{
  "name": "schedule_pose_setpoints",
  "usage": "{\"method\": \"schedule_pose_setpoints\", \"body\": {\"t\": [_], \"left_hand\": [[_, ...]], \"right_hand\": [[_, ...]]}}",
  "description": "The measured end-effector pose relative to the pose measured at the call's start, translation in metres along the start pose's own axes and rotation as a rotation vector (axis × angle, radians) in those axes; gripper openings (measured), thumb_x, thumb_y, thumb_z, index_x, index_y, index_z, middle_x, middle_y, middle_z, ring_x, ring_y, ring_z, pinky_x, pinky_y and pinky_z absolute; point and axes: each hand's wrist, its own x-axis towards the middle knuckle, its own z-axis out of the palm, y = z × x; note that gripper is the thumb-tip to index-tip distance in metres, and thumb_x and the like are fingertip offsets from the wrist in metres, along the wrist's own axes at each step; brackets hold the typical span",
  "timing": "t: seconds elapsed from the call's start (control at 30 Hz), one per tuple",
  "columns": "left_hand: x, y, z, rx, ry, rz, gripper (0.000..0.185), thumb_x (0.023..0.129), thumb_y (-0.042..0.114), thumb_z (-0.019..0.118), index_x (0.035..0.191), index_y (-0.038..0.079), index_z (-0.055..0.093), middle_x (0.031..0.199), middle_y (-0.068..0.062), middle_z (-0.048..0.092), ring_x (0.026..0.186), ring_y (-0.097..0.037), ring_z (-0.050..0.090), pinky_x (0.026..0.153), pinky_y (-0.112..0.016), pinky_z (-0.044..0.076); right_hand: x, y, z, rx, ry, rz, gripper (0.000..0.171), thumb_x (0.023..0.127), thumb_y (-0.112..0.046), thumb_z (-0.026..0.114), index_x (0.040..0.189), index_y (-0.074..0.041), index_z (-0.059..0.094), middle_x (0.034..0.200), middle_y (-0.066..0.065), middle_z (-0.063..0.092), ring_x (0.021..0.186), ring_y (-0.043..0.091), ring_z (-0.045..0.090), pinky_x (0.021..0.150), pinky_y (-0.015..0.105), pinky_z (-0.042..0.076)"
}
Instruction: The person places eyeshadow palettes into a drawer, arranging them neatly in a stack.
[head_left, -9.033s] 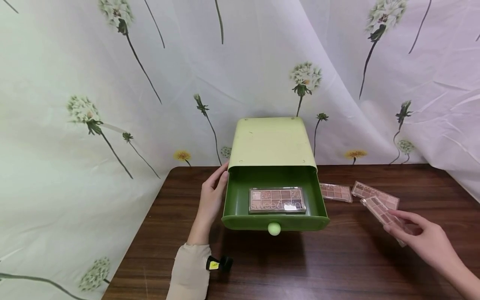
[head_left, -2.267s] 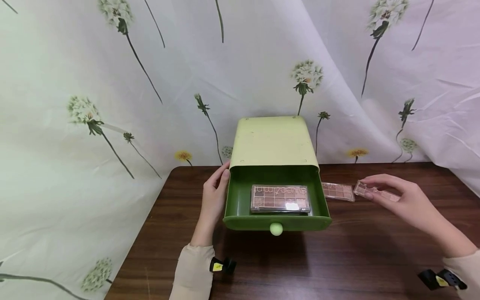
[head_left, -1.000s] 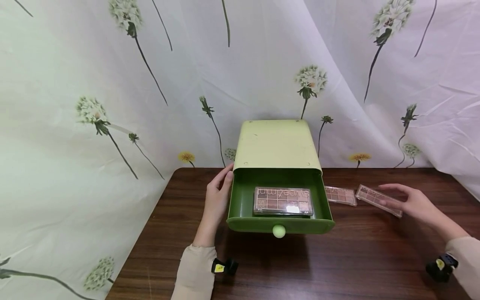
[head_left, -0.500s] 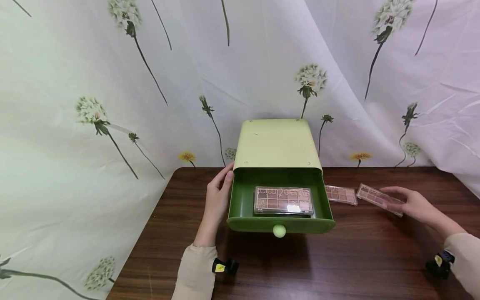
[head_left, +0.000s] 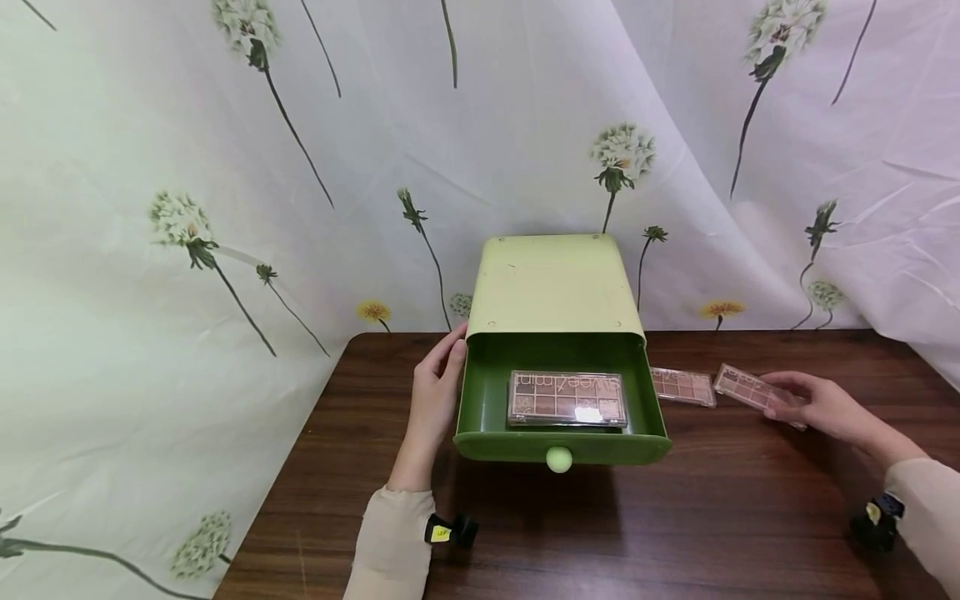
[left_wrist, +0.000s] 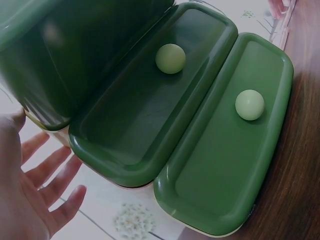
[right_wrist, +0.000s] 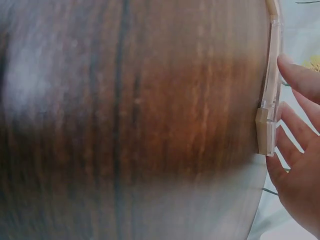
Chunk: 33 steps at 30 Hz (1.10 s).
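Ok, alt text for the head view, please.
An open green drawer holds an eyeshadow palette. The left hand rests against its side; the right hand holds another palette at the wooden table.

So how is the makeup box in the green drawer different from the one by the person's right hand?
The palette in the drawer lies inside the open green drawer; the palette at the right hand lies on the brown table. No hand touches the first; the right hand holds the second. Both are clear-lidded, with pink-brown squares.
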Motion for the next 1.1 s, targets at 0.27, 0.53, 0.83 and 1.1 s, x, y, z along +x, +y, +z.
{"method": "schedule_pose_setpoints", "body": {"t": [0.27, 0.53, 0.83, 1.1], "left_hand": [[0.0, -0.002, 0.0, -0.009, -0.003, -0.007, 0.041, 0.106, 0.031, 0.05, 0.142, 0.014, 0.056, 0.14, -0.005, 0.057, 0.12, -0.021, 0.056, 0.086, -0.025, 0.051], [0.0, -0.003, 0.001, -0.006, 0.008, 0.0, 0.042, 0.105, 0.033, 0.051, 0.141, 0.013, 0.057, 0.138, -0.005, 0.058, 0.119, -0.02, 0.057, 0.086, -0.027, 0.051], [0.0, -0.002, 0.001, -0.007, 0.005, 0.008, 0.042, 0.105, 0.033, 0.05, 0.142, 0.013, 0.057, 0.139, -0.006, 0.058, 0.12, -0.021, 0.056, 0.086, -0.028, 0.052], [0.0, -0.001, 0.0, -0.012, 0.008, 0.004, 0.04, 0.106, 0.031, 0.05, 0.141, 0.013, 0.057, 0.138, -0.006, 0.058, 0.117, -0.022, 0.058, 0.084, -0.026, 0.052]], "right_hand": [[0.0, 0.003, 0.004, -0.028, 0.019, 0.006, 0.063, 0.082, -0.027, 0.083, 0.128, 0.008, 0.058, 0.126, 0.037, 0.052, 0.098, 0.037, 0.048, 0.076, 0.033, 0.037], [-0.001, -0.001, 0.003, -0.03, 0.03, 0.014, 0.061, 0.082, -0.027, 0.082, 0.126, 0.008, 0.06, 0.123, 0.036, 0.055, 0.097, 0.036, 0.054, 0.077, 0.042, 0.045], [-0.011, -0.01, 0.002, 0.036, 0.046, 0.005, 0.055, 0.089, -0.023, 0.076, 0.13, 0.008, 0.056, 0.083, 0.009, 0.062, 0.056, 0.014, 0.055, 0.05, 0.03, 0.046], [-0.021, -0.013, -0.003, 0.028, 0.118, -0.051, 0.05, 0.092, -0.028, 0.072, 0.128, 0.004, 0.059, 0.096, 0.017, 0.063, 0.064, 0.009, 0.054, 0.054, 0.028, 0.046]]}}
